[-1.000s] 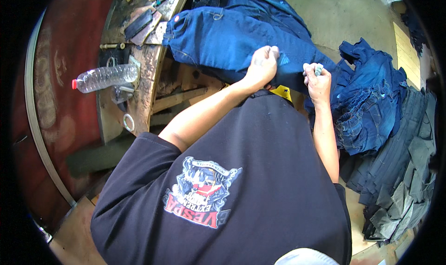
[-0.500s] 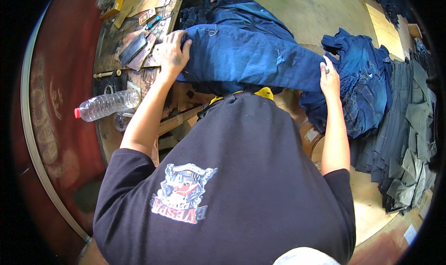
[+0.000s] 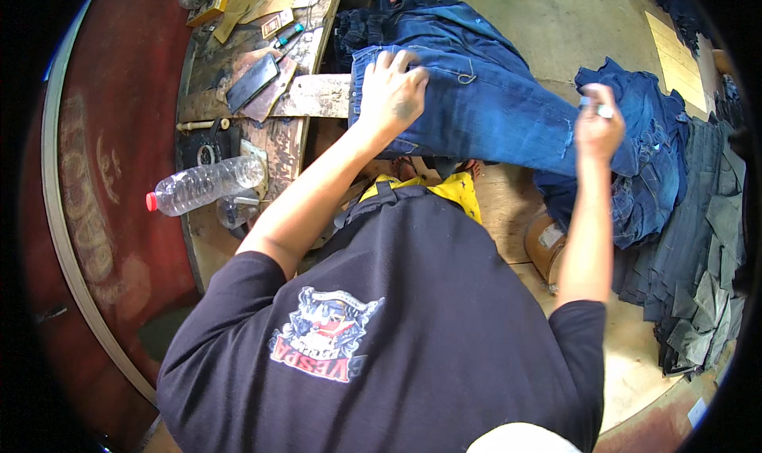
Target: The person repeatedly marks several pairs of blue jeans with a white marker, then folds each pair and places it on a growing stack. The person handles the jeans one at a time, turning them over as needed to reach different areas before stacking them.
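Observation:
Faded blue denim jeans lie spread crosswise before me, with a loose thread loop and a frayed patch on them. My left hand is on their left part, fingers curled into the denim beside the stitched end. Over the right part, my right hand is blurred, its fingers curled closed. A small whitish and bluish spot shows at those fingers; I cannot tell whether it is a ring or something held. More dark blue denim lies behind the jeans.
On the left, a worn wooden bench bears a phone and a teal-handled tool. A clear plastic bottle with a red cap lies nearby. Rightward are a crumpled denim pile, stacked grey cloth and a brown round container.
My left hand has moved right, from the jeans' left edge onto the denim. My right hand has shifted right and curled. The whole view has shifted slightly.

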Demonstrator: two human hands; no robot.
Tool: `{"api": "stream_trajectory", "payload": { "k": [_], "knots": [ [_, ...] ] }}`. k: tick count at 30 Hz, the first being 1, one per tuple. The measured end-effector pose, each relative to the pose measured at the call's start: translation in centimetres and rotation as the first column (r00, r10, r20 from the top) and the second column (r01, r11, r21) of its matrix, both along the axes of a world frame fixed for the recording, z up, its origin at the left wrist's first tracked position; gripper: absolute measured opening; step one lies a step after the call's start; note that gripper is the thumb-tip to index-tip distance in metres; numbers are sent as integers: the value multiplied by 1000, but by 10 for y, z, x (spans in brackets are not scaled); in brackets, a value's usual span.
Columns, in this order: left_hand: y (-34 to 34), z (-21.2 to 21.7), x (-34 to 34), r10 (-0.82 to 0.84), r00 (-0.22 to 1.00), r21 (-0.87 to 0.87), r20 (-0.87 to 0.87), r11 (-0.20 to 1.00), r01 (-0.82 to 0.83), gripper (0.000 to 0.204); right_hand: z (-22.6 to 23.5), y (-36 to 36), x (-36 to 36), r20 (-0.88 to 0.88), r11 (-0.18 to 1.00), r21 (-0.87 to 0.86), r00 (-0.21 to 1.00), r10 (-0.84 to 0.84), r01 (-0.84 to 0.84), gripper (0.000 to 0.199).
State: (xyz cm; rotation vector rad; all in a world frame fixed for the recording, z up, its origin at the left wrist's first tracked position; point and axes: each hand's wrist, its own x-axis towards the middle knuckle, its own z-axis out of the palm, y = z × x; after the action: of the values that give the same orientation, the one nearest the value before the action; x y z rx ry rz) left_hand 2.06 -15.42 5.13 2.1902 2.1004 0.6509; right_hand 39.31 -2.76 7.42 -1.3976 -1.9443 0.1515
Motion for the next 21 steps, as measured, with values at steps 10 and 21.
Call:
{"api": "stream_trajectory", "payload": {
  "k": [10,21],
  "knots": [
    [134,-26,-6,-381,863,-599,332,621,505,91,-59,-135,-187,-164,967,-72,959,231,-245,18],
    [142,-43,-26,-346,778,-314,524,771,554,34,-77,-73,-214,-175,978,-24,964,202,-209,14]
  ]
}}
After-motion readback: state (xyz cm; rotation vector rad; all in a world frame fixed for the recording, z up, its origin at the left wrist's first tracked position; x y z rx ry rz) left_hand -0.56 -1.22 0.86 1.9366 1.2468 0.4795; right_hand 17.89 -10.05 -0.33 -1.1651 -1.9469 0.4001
